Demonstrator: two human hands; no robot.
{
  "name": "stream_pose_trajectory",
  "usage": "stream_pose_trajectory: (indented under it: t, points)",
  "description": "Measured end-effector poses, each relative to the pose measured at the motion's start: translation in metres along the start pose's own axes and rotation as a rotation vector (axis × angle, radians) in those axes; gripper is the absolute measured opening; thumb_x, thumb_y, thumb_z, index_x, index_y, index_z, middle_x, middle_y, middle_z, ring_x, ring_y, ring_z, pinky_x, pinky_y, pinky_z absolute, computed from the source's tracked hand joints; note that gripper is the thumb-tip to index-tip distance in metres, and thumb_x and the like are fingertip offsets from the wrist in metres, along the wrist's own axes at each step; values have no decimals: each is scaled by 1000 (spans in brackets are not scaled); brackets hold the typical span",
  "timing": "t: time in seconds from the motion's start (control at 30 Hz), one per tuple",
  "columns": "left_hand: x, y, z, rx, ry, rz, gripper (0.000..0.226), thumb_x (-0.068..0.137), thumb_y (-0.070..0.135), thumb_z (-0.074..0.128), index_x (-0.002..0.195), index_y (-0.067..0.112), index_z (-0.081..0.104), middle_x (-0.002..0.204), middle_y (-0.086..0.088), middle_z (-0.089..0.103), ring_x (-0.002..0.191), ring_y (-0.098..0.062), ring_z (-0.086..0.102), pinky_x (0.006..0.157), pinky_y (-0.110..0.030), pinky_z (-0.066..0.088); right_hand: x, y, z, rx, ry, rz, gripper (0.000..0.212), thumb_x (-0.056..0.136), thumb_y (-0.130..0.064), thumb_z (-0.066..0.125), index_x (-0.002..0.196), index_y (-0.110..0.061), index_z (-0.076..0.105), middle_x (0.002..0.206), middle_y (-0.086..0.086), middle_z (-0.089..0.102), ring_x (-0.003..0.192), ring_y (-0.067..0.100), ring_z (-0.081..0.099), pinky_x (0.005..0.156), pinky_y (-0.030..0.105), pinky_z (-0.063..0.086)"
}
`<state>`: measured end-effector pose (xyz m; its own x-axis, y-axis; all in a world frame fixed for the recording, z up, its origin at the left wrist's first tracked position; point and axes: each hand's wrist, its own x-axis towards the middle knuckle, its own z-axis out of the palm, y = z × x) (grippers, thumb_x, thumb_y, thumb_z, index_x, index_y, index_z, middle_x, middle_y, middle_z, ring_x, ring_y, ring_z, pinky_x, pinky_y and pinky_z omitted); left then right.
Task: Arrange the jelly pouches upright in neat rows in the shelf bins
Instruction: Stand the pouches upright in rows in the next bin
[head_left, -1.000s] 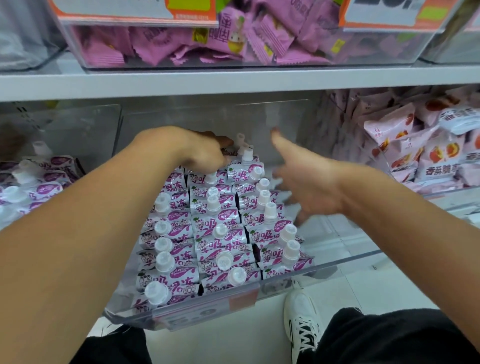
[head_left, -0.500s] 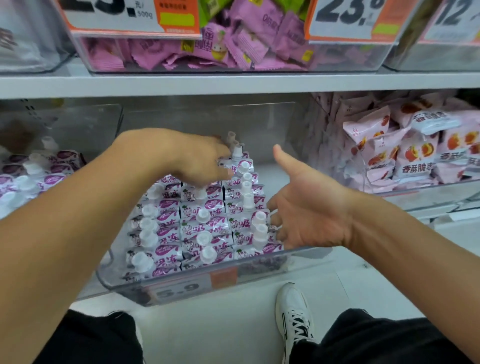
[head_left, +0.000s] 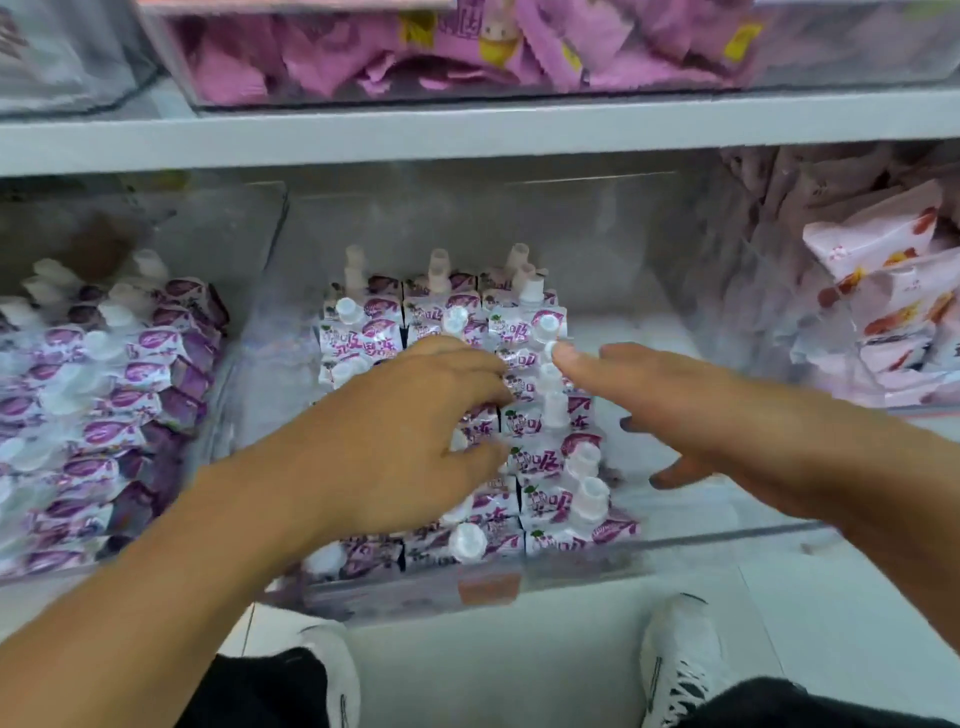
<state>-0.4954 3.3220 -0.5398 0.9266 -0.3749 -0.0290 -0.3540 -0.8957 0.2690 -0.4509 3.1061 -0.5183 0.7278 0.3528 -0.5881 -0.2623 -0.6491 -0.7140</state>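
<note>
Standing in three rows, the jelly pouches (head_left: 535, 431) fill the clear bin (head_left: 675, 543). The left hand (head_left: 400, 441) rests spread on them, gripping nothing. The right hand (head_left: 691, 426) hovers open beside them.

The left hand (head_left: 395, 441) covers the middle of the jelly pouches (head_left: 540, 452), so the ones under it cannot be seen; its fingertips are tucked down among the caps, and whether they pinch a pouch cannot be told. The right hand (head_left: 727, 415) is smeared by motion (its lower fingers look like dark smudges); both arms run off the picture's edges. The price tag (head_left: 488, 587) on the clear bin (head_left: 701, 540) is too blurry to read; the pink packs (head_left: 415, 52) above are cut off at the top.
</note>
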Motion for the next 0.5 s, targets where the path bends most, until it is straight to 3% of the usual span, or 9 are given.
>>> stream_pose_trajectory:
  t: [0.07,0.13,0.23,0.3,0.37,0.43,0.5]
  points:
    - [4,-7,-1,-22,-2,6,45,90,52,40,125,30,58,126,17,54,120,-7,45,104,-32,41,4,-7,-4,-59,41,-121,86,48,-80,59,130,-54,49,133,-32,50,119,0,54,98,35,49]
    - [7,-7,1,-34,-4,4,41,90,51,41,119,30,59,120,16,55,114,-8,47,99,-34,44,12,-13,-6,-22,21,-169,79,49,-75,65,124,-53,54,125,-31,55,112,-3,58,93,33,53]
    - [4,-10,0,-63,-2,5,36,93,48,45,121,31,59,126,15,54,120,-9,45,101,-36,44,18,-13,-4,-125,-24,-286,81,66,-61,75,139,-47,43,135,-30,50,120,-5,53,100,34,50]
    - [1,-11,-1,-94,5,-2,38,96,47,46,129,32,58,139,16,49,131,-6,40,109,-35,38,14,-13,-5,-300,-58,-369,75,75,-55,74,140,-48,38,126,-37,52,116,-16,49,102,22,46]
    - [-5,-9,-2,-116,14,-23,40,97,45,49,134,32,57,148,18,42,137,-3,35,115,-26,29,4,-20,-6,-533,1,-425,79,75,-61,71,141,-46,32,119,-38,48,110,-15,49,94,12,42]
    - [-10,-6,-5,-127,67,-54,39,96,43,50,132,31,60,148,19,43,135,0,38,111,-19,27,-4,-27,-8,-783,75,-492,81,73,-69,66,141,-41,34,129,-22,45,115,0,47,96,21,42]
    - [-16,-3,-8,-178,99,-85,31,96,40,50,120,32,68,147,20,45,133,4,40,109,-19,31,-8,-33,-1,-993,22,-530,78,73,-73,62,139,-38,40,134,-9,39,122,12,44,101,33,42]
